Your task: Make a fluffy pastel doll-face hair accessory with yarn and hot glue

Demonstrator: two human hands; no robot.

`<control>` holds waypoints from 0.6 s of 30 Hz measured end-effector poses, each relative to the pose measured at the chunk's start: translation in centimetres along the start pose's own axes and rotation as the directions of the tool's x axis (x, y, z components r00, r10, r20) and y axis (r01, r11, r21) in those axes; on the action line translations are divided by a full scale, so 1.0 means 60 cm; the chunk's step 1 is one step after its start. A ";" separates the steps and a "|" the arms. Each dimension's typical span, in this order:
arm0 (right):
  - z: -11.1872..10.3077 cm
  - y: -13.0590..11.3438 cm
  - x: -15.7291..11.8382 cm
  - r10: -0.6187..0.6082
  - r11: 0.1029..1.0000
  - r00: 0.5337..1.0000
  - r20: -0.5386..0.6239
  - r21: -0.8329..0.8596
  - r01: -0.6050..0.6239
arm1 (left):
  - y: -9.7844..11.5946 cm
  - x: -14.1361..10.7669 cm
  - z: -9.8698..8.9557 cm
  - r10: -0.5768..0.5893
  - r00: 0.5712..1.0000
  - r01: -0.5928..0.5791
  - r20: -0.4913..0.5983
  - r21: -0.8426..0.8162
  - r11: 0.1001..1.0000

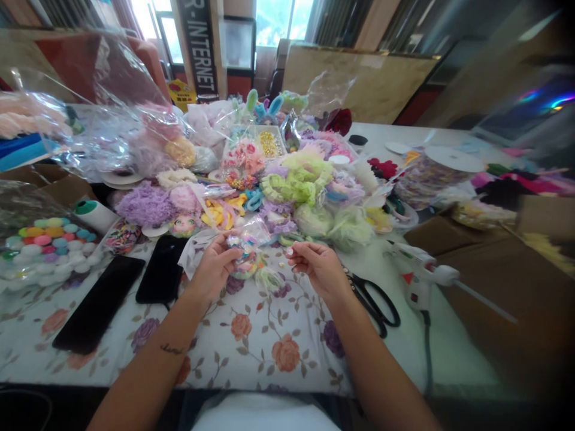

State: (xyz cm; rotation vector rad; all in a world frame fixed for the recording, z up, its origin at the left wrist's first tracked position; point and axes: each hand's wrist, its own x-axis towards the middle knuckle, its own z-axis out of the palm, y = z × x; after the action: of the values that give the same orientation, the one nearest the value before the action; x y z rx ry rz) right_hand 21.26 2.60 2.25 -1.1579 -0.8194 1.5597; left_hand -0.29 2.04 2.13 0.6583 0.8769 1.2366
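Note:
My left hand [215, 263] is closed on a small clear plastic bag [251, 235] with shiny pastel pieces inside. Facing it, my right hand [317, 263] pinches a small whitish piece [290, 251] between thumb and fingertips. Below the bag, pastel trim and a pale green tulle bundle [268, 279] lie on the flowered cloth [251, 353]. Black-handled scissors [375, 299] rest beside my right wrist, partly hidden by it.
Yarn, ribbons and tulle [296, 176] are heaped behind my hands. Two black phones [99, 305] and a bag of pompoms [49, 245] lie at the left. A white glue gun [420, 275] and a cardboard box [498, 275] stand at the right.

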 end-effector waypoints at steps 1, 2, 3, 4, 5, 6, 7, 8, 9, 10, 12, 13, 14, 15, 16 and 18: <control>-0.003 0.003 -0.002 0.002 1.000 1.000 -0.001 0.014 -0.002 | 0.000 0.000 0.000 -0.007 1.000 0.007 0.003 0.002 1.000; -0.007 0.006 -0.003 0.002 1.000 1.000 -0.006 0.024 -0.002 | -0.001 0.000 0.000 -0.012 1.000 0.012 0.004 0.004 1.000; -0.011 0.009 -0.005 0.002 1.000 1.000 -0.014 0.026 -0.002 | -0.002 0.000 -0.001 -0.014 1.000 0.014 0.003 0.006 1.000; -0.015 0.012 -0.006 0.000 1.000 1.000 -0.027 0.014 0.001 | -0.002 0.000 -0.001 -0.014 1.000 0.014 0.001 0.006 1.000; -0.020 0.015 -0.008 -0.007 1.000 0.999 -0.045 -0.016 0.007 | -0.002 0.000 -0.001 -0.010 1.000 0.010 -0.003 0.005 1.000; -0.027 0.019 -0.010 -0.019 0.998 0.998 -0.067 -0.062 0.015 | -0.003 0.000 -0.001 -0.008 1.000 0.008 -0.006 0.005 1.000; -0.033 0.022 -0.012 -0.037 0.993 0.995 -0.092 -0.119 0.026 | -0.003 0.000 -0.001 -0.005 1.000 0.005 -0.007 0.007 1.000; -0.041 0.026 -0.014 -0.059 0.983 0.991 -0.116 -0.180 0.037 | -0.002 0.000 -0.001 -0.003 1.000 0.004 -0.006 0.010 1.000; -0.048 0.029 -0.017 -0.084 0.970 0.987 -0.139 -0.239 0.049 | -0.002 -0.001 -0.001 -0.002 1.000 0.002 -0.001 0.014 1.000; -0.054 0.032 -0.019 -0.114 0.954 0.981 -0.159 -0.293 0.063 | -0.001 -0.001 0.000 -0.002 1.000 0.002 0.004 0.019 1.000; -0.063 0.037 -0.026 -0.177 0.919 0.966 -0.188 -0.382 0.094 | 0.000 -0.002 0.000 -0.004 1.000 0.004 0.014 0.025 1.000; -0.065 0.038 -0.030 -0.205 0.901 0.960 -0.192 -0.421 0.108 | 0.000 -0.003 0.001 -0.006 1.000 0.005 0.018 0.027 1.000; -0.066 0.038 -0.033 -0.226 0.882 0.955 -0.191 -0.456 0.118 | 0.000 -0.004 0.001 -0.009 1.000 0.008 0.022 0.029 1.000; -0.065 0.037 -0.036 -0.243 0.864 0.952 -0.186 -0.487 0.125 | 0.000 -0.004 0.001 -0.013 1.000 0.012 0.027 0.032 0.999; -0.064 0.035 -0.039 -0.256 0.845 0.950 -0.177 -0.519 0.131 | -0.001 -0.005 0.001 -0.019 0.999 0.018 0.032 0.039 0.999; -0.065 0.026 -0.046 -0.288 0.790 0.944 -0.159 -0.597 0.140 | -0.005 -0.005 0.001 -0.025 0.999 0.023 0.045 0.060 0.998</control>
State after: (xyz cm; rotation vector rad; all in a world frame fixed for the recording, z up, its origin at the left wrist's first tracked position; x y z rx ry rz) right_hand 24.61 -0.62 0.37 -1.5882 -1.2624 0.9634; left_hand -0.14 1.68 1.99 0.7191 0.8838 1.1731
